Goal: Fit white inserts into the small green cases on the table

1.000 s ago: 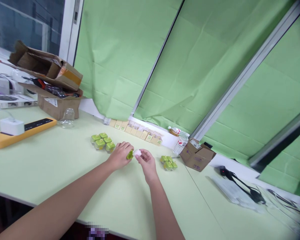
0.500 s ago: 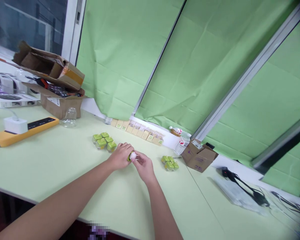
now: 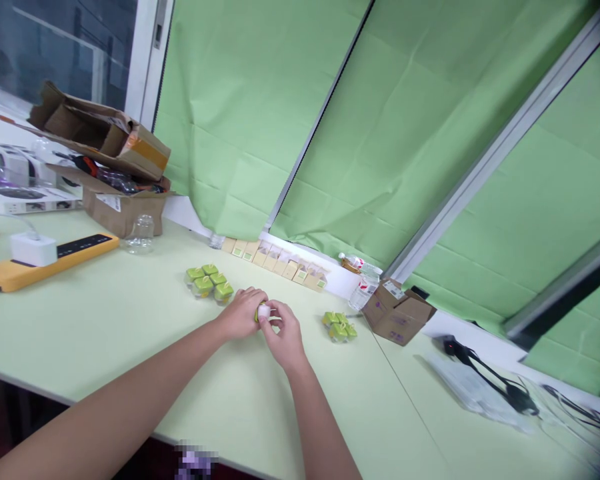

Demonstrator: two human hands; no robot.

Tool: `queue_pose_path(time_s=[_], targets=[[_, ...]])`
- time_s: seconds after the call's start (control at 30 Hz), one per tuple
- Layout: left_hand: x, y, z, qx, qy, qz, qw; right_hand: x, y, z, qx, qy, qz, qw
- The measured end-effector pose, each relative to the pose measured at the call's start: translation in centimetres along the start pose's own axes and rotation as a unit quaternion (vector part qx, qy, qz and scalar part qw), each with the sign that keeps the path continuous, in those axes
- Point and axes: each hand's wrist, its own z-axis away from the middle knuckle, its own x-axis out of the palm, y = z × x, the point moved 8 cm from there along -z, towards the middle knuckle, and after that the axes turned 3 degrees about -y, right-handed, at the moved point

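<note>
My left hand [image 3: 241, 313] is curled round a small green piece, only a sliver of which shows at its fingertips. My right hand [image 3: 280, 333] pinches a small white piece [image 3: 263, 311] and presses it against the green one. Both hands meet just above the pale green table [image 3: 105, 320]. A cluster of green-lidded little jars [image 3: 209, 281] sits to the left of my hands. A second cluster of green jars [image 3: 339, 327] sits to the right.
A row of small tan boxes [image 3: 273, 260] lines the wall under the green blind. Open cardboard boxes [image 3: 105, 167] stand far left, a small one [image 3: 397, 310] far right beside plastic bottles [image 3: 363, 283]. A yellow power strip [image 3: 45, 260] and a black cable [image 3: 480, 370] lie on the table.
My right hand has brought the white piece leftwards until it meets the green piece in my left hand; a second ago the two pieces were slightly apart.
</note>
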Motion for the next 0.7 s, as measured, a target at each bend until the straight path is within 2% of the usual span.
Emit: queue_pose_path(time_s=[0.2,0.7], targets=[[0.07,0.25,0.15,0.004,-0.004,0.010,1.000,-0.17,0.07,-0.04,-0.002,0.008,0.010,1.000],[0.58,-0.60,-0.05,-0.016,-0.012,0.027,0.999,-0.18,-0.84,-0.11,-0.029,0.004,0.065,0.997]])
